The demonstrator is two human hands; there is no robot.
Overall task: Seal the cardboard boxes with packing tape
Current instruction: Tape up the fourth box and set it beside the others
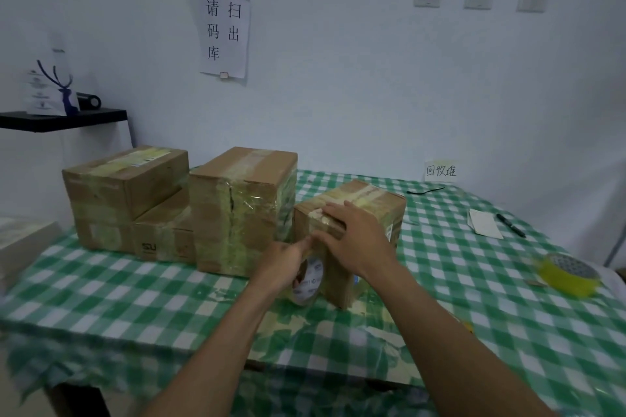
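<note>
left grip (283, 267) tight around tape roll (311, 281), right grip (355, 235) flat, straight-fingered, on small taped box (382, 203) on counter (135, 298)

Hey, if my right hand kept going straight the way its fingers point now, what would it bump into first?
Probably the tall taped cardboard box in the middle. The right hand lies flat on the small brown cardboard box, fingers aimed left and away; depth is unclear.

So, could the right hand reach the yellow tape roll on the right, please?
Probably yes: the right hand rests open on the small box, only tablecloth between it and the yellow tape roll.
</note>
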